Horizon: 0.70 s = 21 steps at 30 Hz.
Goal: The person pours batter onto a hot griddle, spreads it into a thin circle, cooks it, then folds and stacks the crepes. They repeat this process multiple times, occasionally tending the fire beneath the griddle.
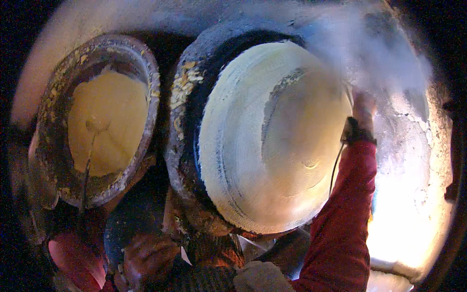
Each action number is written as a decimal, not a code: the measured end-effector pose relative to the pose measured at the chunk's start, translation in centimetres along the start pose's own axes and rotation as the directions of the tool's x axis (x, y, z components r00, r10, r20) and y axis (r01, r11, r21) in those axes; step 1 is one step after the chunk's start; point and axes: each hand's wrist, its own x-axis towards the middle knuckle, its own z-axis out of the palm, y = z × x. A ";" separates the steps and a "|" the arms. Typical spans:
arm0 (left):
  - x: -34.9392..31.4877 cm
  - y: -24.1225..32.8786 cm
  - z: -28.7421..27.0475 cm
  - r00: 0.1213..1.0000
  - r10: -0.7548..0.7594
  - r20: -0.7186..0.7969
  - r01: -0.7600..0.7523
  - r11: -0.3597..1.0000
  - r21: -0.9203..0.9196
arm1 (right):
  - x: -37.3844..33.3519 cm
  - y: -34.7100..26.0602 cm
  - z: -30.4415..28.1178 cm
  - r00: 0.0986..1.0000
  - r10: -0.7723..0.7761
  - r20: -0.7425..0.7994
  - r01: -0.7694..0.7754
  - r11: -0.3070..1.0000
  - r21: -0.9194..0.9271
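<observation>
A wide round griddle [243,146] fills the middle, its top coated with a pale, creamy layer. A darker, wetter-looking patch lies toward its right side. My right hand [365,104] is at the griddle's far right edge, below a dark wristband and at the end of a red sleeve. Steam blurs its fingers, so what they hold, if anything, is hidden. Low on the left, in shadow, my left hand [152,257] rests on dark cloth with its fingers loosely laid out. Nothing shows in it. A thin dark cord or rod [335,168] runs beside my right forearm.
At left stands a crusted round basin [153,92] of tan batter [109,131], with a long-handled ladle [86,180] dipped in it. A dark clay-like rim [182,141] with yellowish crumbs surrounds the griddle. Thick steam [360,48] drifts at upper right, above a brightly lit wall [408,194].
</observation>
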 end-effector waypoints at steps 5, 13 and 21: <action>0.2 0.4 0.0 1.000 0.006 0.007 -0.006 0.999 0.032 | -11.9 9.4 -2.0 0.925 0.335 0.181 -0.302 0.935 -0.188; -0.6 2.1 0.1 0.999 0.004 -0.033 0.000 0.993 0.118 | -33.5 24.8 -1.2 0.761 0.585 0.280 -0.426 0.776 -0.465; -2.1 2.5 1.6 0.977 0.020 -0.211 0.007 0.992 0.124 | -45.0 22.2 -10.4 0.717 0.685 0.129 -0.679 0.728 -0.094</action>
